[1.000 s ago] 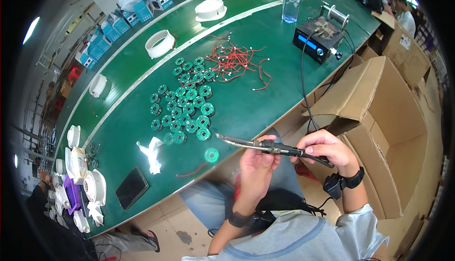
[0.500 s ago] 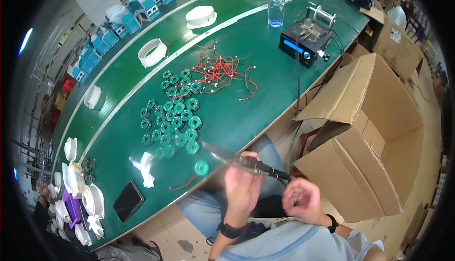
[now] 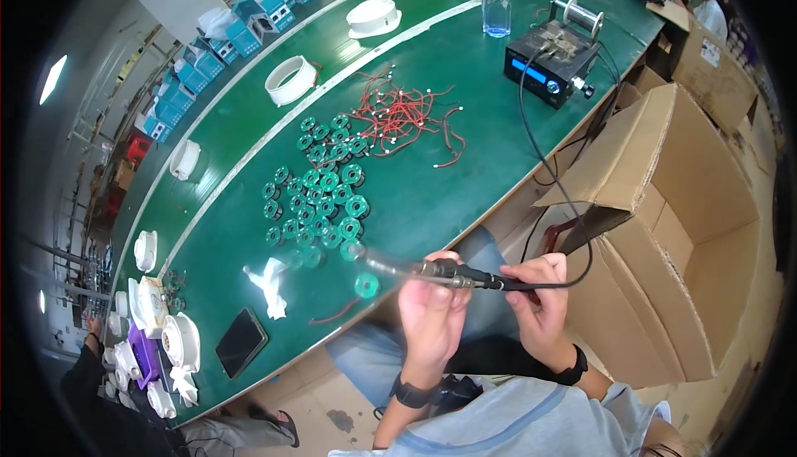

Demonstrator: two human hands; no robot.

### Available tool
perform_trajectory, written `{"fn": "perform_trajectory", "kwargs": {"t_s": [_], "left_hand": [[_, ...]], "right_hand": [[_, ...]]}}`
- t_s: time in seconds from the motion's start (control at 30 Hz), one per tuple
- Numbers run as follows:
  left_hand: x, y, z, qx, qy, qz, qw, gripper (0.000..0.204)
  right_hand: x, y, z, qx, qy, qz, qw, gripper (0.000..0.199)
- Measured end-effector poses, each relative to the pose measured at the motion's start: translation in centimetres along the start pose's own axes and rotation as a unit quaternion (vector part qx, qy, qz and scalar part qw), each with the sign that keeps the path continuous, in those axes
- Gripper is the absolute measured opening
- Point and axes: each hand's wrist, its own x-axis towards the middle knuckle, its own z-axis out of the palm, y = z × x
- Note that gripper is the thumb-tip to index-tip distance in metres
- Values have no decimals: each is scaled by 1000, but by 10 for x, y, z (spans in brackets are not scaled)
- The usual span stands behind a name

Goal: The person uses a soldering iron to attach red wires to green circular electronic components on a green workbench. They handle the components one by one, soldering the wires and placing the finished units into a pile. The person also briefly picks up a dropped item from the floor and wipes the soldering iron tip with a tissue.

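Note:
In front of me a soldering iron (image 3: 448,271) with a black grip and blurred metal front points left over the table edge. Closed around its grip is my left hand (image 3: 433,312). My right hand (image 3: 541,301) pinches the rear end, where the black cable (image 3: 591,245) comes out. The cable loops up to a black station (image 3: 548,67) with a lit blue display and a wire spool (image 3: 583,15) on top. Below the iron's blurred front, a single green ring-shaped part (image 3: 366,285) lies near the edge, with a short red wire (image 3: 336,314) beside it.
Several green ring-shaped parts (image 3: 328,187) cluster mid-table beside a tangle of red wires (image 3: 398,117). A phone (image 3: 242,342) and crumpled white tissue (image 3: 270,288) lie to the left. An open cardboard box (image 3: 647,291) stands at right. A clear bottle (image 3: 496,0) is at the back.
My right hand has risen from below the iron and closed on its rear end. The iron has turned closer to level, and its cable now arcs out to the right. The view has shifted slightly.

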Motion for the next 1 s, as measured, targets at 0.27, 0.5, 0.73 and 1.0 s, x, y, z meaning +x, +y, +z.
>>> {"fn": "perform_trajectory", "kwargs": {"t_s": [0.27, 0.5, 0.73, 1.0], "left_hand": [[3, -4, -5, 39, 21, 2, 999, 32], [5, -9, -8, 82, 10, 33, 996, 28], [5, -5, 3, 92, 73, 78, 990, 23], [4, -13, 10, 76, 46, 87, 992, 22]], "right_hand": [[4, 3, 12, 90, 32, 27, 995, 16], [8, 0, 7, 43, 8, 18, 999, 19], [-23, 29, 5, 19, 155, 42, 987, 46], [-53, 51, -3, 336, -58, 172, 924, 45]]}}
